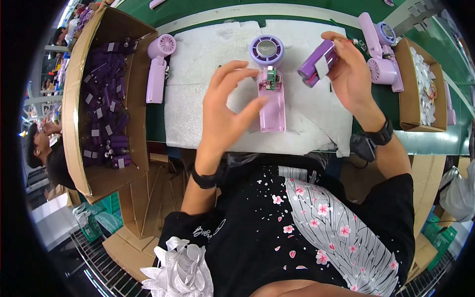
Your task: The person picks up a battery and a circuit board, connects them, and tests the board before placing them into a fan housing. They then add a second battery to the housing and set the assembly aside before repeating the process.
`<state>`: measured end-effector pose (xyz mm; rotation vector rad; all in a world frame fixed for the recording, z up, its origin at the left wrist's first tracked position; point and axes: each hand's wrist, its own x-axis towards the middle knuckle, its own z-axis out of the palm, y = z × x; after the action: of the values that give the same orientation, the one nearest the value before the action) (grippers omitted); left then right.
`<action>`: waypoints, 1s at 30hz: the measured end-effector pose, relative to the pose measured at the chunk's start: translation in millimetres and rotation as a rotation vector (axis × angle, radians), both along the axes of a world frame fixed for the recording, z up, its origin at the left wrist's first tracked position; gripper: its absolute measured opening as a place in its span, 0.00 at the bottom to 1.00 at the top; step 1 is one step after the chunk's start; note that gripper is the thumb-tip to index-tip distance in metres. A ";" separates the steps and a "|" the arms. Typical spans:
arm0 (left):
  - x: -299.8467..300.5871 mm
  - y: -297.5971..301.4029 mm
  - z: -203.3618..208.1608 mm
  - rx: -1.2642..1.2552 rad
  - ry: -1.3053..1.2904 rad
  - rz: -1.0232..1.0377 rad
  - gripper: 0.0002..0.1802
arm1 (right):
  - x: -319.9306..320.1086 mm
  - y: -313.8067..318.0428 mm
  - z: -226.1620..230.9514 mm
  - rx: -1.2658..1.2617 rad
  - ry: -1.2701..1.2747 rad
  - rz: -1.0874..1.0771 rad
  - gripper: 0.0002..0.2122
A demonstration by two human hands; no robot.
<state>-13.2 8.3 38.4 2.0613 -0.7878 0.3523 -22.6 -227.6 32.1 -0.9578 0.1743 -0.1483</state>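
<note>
Upper right, my right hand (352, 74) grips a battery (313, 62) (purple). My left hand (221, 114), fingers apart, hovers at the fan (272, 115), upper centre.

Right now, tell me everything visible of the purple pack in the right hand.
The purple pack is elongated, in glossy wrap that looks like plastic film, with a white rectangular patch on its side and red near its lower end. Tilted, far end toward the right, it's gripped by the right hand, right of the open fan body, apparently above the white sheet.
</note>
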 end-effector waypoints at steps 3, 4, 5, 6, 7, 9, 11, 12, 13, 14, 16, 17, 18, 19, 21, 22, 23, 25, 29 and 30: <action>9.8 10.7 -14.5 0.023 0.531 -0.038 0.23 | 4.6 -16.3 -13.3 -0.003 0.035 0.232 0.07; 11.0 8.6 -15.0 0.022 0.534 -0.037 0.23 | 5.5 -18.7 -15.1 -0.006 0.050 0.352 0.07; 11.4 4.6 -14.9 0.011 0.531 -0.061 0.23 | 3.9 -17.3 -15.7 -0.007 0.053 0.353 0.07; 11.2 0.0 -14.4 -0.002 0.528 -0.084 0.23 | 0.4 -12.5 -14.5 -0.345 0.007 0.358 0.07; 10.6 -4.6 -14.1 -0.014 0.526 -0.110 0.22 | -3.8 -7.0 -13.3 -0.683 -0.039 0.355 0.07; 7.1 -15.0 -9.7 0.023 0.468 -0.067 0.21 | -6.5 1.5 -14.5 -1.023 -0.083 0.349 0.08; 4.1 -22.1 -5.8 0.105 0.347 0.018 0.19 | -8.4 10.4 -21.9 -1.162 -0.255 0.260 0.12; 3.6 -22.7 -7.2 0.102 0.350 0.017 0.19 | -9.2 13.5 -23.9 -1.229 -0.343 0.215 0.14; 2.7 -22.8 -9.2 0.095 0.335 0.021 0.18 | -9.6 15.6 -23.9 -1.231 -0.342 0.220 0.14; 1.9 -22.7 -11.9 0.088 0.319 0.026 0.17 | -10.2 17.3 -23.8 -1.246 -0.376 0.201 0.15; -1.1 -22.6 -19.6 0.076 0.307 0.032 0.15 | -10.5 20.3 -23.0 -1.275 -0.444 0.160 0.18; -3.7 -22.4 -26.0 0.033 0.268 0.046 0.14 | -9.8 21.8 -22.0 -1.278 -0.444 0.165 0.18; -6.2 -22.2 -31.8 -0.011 0.228 0.060 0.14 | -8.9 23.0 -20.5 -1.294 -0.445 0.167 0.18; -7.9 -22.6 -35.7 -0.054 0.191 0.074 0.13 | -8.4 23.7 -19.8 -1.311 -0.444 0.170 0.18; -7.1 -23.8 -39.3 -0.091 0.182 0.081 0.12 | -7.2 25.1 -20.5 -1.333 -0.440 0.178 0.17; -6.6 -24.4 -40.7 -0.123 0.167 0.089 0.12 | -6.1 26.1 -22.0 -1.364 -0.458 0.159 0.16; -6.9 -24.9 -41.7 -0.155 0.153 0.099 0.12 | -5.2 26.9 -23.5 -1.395 -0.476 0.139 0.15; -8.8 -25.8 -41.8 -0.172 0.192 0.117 0.11 | -4.7 27.2 -24.2 -1.429 -0.496 0.127 0.13; -11.7 -25.8 -37.7 -0.171 0.283 0.154 0.10 | -4.3 26.6 -22.6 -1.417 -0.533 0.135 0.13; -12.3 -25.6 -36.4 -0.142 0.300 0.159 0.09 | -4.6 26.7 -20.5 -1.437 -0.575 0.115 0.12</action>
<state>-25.4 -17.3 2.0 1.9864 -0.4076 0.1736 -27.2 -201.0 11.7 -2.2872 -0.6172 -0.4614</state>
